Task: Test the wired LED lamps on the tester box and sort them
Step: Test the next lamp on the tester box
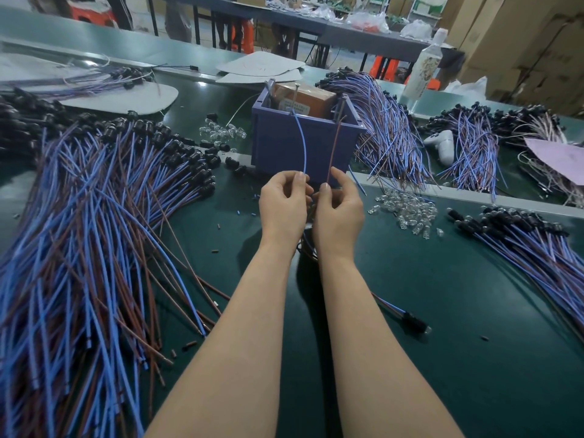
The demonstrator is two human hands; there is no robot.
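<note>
The left hand point(282, 202) pinches the blue wire point(302, 147) and the right hand point(340, 211) the brown wire point(333, 150), tips at the tester box point(284, 143): testing, I think; next comes careful sorting.

A dark green table point(426, 295) carries a purple box point(294, 147) at its middle, with a broad heap of wired lamps point(79, 232) spread to the left and smaller bundles point(537, 248) to the right. Clear bulbs point(407, 210) lie in a small pile just right of the box, a single lamp point(414, 322) nearer the camera.
</note>
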